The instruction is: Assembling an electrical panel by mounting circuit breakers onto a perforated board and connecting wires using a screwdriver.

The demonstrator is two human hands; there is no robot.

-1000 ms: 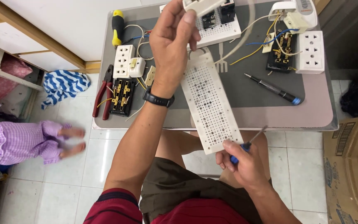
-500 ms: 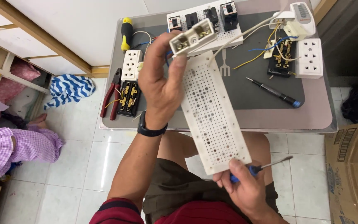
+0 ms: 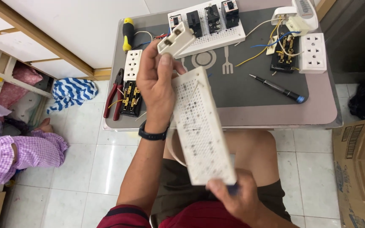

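Observation:
My left hand (image 3: 157, 84) grips the upper end of a long white perforated board (image 3: 199, 126) and pinches a small white socket block (image 3: 176, 39) at its top, held above the table's near edge. A dark watch sits on that wrist. My right hand (image 3: 233, 196) is at the board's lower end over my lap, closed around a blue-handled screwdriver (image 3: 233, 188) that is mostly hidden behind the fingers.
The grey-topped table (image 3: 317, 114) holds a second perforated board with black breakers (image 3: 210, 23), white sockets (image 3: 132, 64), an opened black socket base (image 3: 131, 99), red pliers (image 3: 114, 93), a yellow screwdriver (image 3: 128, 33), a dark screwdriver (image 3: 277, 88), wired sockets (image 3: 313, 52). Another person's sleeve (image 3: 17, 154) at left. Cardboard box (image 3: 362, 169) at right.
My left hand has lowered and tilted the board nearer to me. My right hand has come up to the board's lower end, and the screwdriver shaft is now hidden.

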